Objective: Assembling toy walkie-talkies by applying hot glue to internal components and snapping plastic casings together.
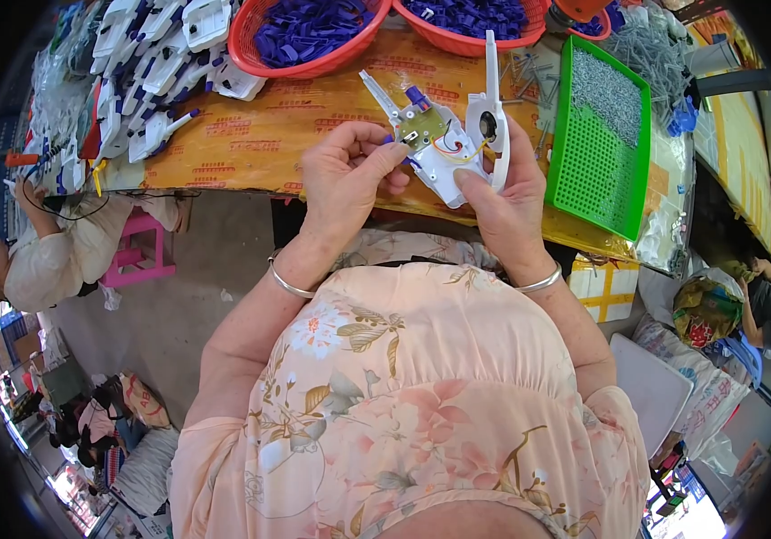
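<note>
**White shell (439, 169) lies open between the left hand (347, 175) and the right hand (508, 199)**

The left hand is drawn in narrow, thumb and forefinger meeting at the shell's left edge beside a small blue part; whether they pinch it or merely touch cannot be told. From this hand the shell lies at 3 o'clock, above the table's near edge. From the right hand it lies at 10 o'clock. That hand is closed on the work: its thumb presses the shell's lower right corner, and its fingers wrap behind the cover (500, 163), which stands on edge at the shell's right.

Around the shell, at 9 to 10 o'clock, a pile (147, 90) of smooth white and blue plastic units is heaped on the table (233, 139), which has a glossy orange, red-printed covering. At 10 o'clock sits a round red basket (300, 69) of blue plastic pieces. The shell's slim arm points to 11 o'clock, beside a flat greenish board (421, 126); thin, looping wires (446, 145) run toward the cover, where a round black disc (489, 126) is set. A second red basket (475, 43) stands at 12 o'clock. At 3 o'clock lies a rectangular green tray (583, 198), its perforated base partly covered by grainy grey bits (603, 90).
</note>
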### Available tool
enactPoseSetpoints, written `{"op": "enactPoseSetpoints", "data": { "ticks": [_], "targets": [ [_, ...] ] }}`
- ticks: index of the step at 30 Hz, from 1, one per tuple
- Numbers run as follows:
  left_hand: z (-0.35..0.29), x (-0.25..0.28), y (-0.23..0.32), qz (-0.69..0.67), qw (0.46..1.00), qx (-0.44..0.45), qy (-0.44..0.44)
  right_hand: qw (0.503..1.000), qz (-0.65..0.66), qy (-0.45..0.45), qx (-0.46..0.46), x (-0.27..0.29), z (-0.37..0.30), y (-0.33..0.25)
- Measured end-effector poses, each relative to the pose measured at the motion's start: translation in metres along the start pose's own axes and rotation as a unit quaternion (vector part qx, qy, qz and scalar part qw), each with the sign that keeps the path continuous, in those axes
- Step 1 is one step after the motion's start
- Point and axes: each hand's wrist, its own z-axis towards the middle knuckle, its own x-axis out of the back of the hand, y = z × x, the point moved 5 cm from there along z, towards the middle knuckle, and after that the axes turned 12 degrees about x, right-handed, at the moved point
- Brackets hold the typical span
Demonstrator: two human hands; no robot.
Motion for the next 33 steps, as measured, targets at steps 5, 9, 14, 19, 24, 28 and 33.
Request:
{"op": "enactPoseSetpoints", "data": {
  "ticks": [5, 9, 14, 19, 24, 28, 33],
  "targets": [
    [-0.001, -0.002, -0.001, 0.014, 1.0, 0.004, -0.007, 1.0, 0.013, 0.002, 0.005, -0.001, -0.001, -0.002],
    [-0.002, -0.001, -0.003, 0.032, 0.999, 0.018, 0.006, 1.0, 0.009, -0.002, -0.005, -0.001, -0.002, -0.001],
    [0.0, -0.001, -0.004, 0.026, 0.999, 0.017, 0.012, 0.999, 0.026, -0.013, -0.024, 0.002, -0.002, 0.0],
    [0.002, -0.002, -0.004, 0.05, 0.998, 0.015, 0.017, 0.996, 0.079, 0.019, -0.037, 0.005, 0.0, 0.005],
    [0.001, -0.007, -0.005, -0.005, 0.999, 0.027, -0.025, 0.991, 0.122, 0.03, -0.038, 0.007, 0.0, 0.006],
    [-0.006, -0.011, 0.0, 0.006, 0.999, -0.011, -0.034, 0.992, 0.117, 0.025, -0.033, 0.006, 0.001, 0.003],
    [-0.012, -0.012, 0.003, -0.002, 0.998, -0.053, -0.028, 0.996, 0.085, 0.004, -0.019, 0.008, -0.002, 0.004]
  ]
}}
